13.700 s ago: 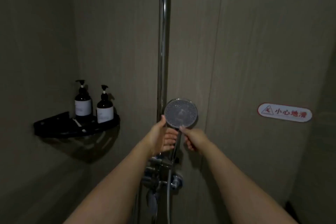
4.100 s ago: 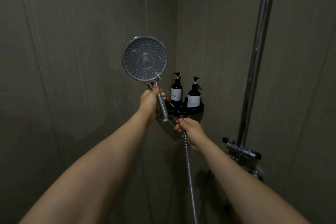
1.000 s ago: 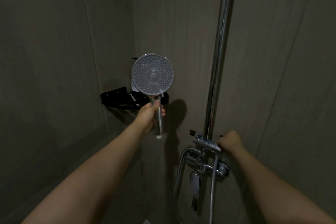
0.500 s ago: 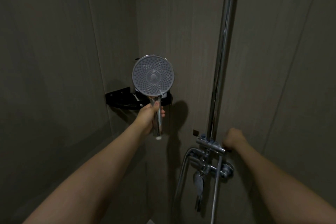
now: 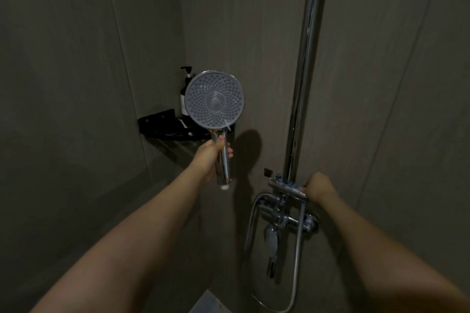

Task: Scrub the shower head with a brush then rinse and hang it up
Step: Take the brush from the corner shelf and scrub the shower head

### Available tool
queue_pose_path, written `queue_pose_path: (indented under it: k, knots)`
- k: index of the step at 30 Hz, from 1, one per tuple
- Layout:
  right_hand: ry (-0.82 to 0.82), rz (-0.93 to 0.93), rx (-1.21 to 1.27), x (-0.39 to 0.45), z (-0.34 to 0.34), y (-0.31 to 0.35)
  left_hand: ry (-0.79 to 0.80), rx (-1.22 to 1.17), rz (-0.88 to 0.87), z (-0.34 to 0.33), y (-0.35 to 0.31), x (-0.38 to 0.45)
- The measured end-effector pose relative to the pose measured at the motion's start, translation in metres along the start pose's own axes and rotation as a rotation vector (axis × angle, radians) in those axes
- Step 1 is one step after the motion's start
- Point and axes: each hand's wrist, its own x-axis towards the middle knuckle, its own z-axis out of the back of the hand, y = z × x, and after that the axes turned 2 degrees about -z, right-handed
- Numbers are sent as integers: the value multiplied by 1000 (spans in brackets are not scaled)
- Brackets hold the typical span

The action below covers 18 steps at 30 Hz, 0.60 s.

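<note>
The round grey shower head (image 5: 214, 99) faces me, held upright in front of the corner. My left hand (image 5: 207, 156) grips its chrome handle just below the head. The handle's lower end shows a white tip with no hose on it. My right hand (image 5: 316, 186) is curled round the right end of the chrome mixer bar (image 5: 286, 186) at the foot of the vertical shower rail (image 5: 306, 66). A hose (image 5: 296, 256) loops down from the mixer. No brush is in view.
A black corner shelf (image 5: 162, 126) holds a dark pump bottle (image 5: 185, 94), mostly hidden behind the shower head. A spout and lever (image 5: 272, 239) hang under the mixer. Grey wall panels close in on the left, back and right.
Over the last second the shower head stays raised in my left hand and my right hand stays on the mixer. The view has drifted slightly, uncovering the pump bottle.
</note>
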Motion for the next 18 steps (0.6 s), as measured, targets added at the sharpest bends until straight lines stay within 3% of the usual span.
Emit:
queue_pose_path:
  k: [12, 18]
  knots:
    - [-22, -2, 89, -1, -9, -7, -21, -49, 3, -1, 13, -5]
    - [-39, 57, -51, -16, -7, 4, -25, -33, 17, 4, 12, -8]
